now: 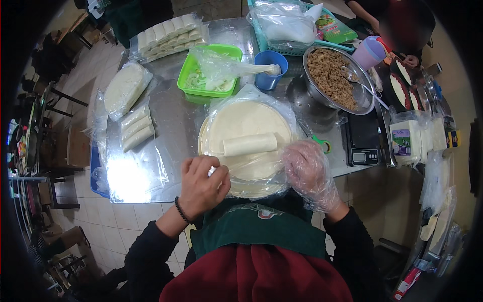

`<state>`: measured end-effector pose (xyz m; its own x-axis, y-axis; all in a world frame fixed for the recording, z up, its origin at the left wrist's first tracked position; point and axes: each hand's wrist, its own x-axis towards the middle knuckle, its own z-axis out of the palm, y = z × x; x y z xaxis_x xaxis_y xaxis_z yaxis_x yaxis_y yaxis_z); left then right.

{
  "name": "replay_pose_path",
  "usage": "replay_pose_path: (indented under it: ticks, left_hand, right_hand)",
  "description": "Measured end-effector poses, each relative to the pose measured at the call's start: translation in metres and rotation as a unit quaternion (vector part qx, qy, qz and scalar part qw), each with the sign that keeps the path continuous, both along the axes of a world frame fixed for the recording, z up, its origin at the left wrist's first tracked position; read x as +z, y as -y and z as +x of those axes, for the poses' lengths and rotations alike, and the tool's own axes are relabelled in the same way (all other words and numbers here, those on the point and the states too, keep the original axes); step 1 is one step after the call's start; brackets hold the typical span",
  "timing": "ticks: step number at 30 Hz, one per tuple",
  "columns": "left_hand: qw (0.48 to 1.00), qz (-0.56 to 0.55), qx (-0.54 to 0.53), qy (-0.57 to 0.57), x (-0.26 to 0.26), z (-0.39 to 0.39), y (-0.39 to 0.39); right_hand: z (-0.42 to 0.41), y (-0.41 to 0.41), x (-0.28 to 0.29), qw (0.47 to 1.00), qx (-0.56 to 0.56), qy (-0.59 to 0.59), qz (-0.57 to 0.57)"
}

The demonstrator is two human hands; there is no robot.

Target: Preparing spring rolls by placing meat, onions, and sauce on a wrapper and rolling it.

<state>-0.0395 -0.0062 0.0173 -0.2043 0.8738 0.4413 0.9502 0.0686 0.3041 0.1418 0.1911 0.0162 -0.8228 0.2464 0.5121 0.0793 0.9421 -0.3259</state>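
Observation:
A stack of round, thin dough sheets (247,113) lies before me with clear plastic film around and over part of it. On top rests a pale rolled wrapper (250,144), lying crosswise. My bare left hand (205,182), with a ring and a beaded bracelet, pinches the film at the lower left of the roll. My right hand (305,168), in a clear plastic glove, has its fingers curled on the film's edge at the lower right. Neither hand touches the roll. Wrapped rolls (137,128) lie at the left, below a bagged stack of dough sheets (126,88).
Beyond the stack stand a green tub (185,85) of sliced onion, a blue cup (267,81) holding a plastic bag's end, and a steel bowl (307,75) of browned filling with a spoon. Scissors (322,143) and a black scale (362,132) are at the right. Another person works at the upper right.

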Motion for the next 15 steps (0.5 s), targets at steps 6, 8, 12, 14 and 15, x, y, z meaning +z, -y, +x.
replay_pose_path:
  ticks: [6,8,12,14,15]
  left_hand:
    - [0.974,-0.003,0.023,0.225,0.006,-0.024,-0.019]
    - [0.984,0.04,-0.014,0.171,-0.001,-0.028,-0.027]
    - [0.982,0.111,-0.037,0.151,-0.017,-0.042,-0.041]
    - [0.895,-0.005,0.059,0.443,-0.021,-0.051,-0.048]
    - [0.895,-0.004,0.059,0.442,-0.022,-0.058,-0.052]
  right_hand:
    - [-0.01,-0.011,0.006,0.941,0.02,0.007,-0.338]
    - [-0.016,-0.009,0.012,0.931,0.014,0.009,-0.364]
    - [-0.029,-0.006,0.009,0.945,-0.021,0.014,-0.327]
    - [-0.03,-0.011,0.001,0.879,-0.04,0.013,-0.476]
    - [-0.03,-0.014,0.0,0.849,-0.045,0.01,-0.526]
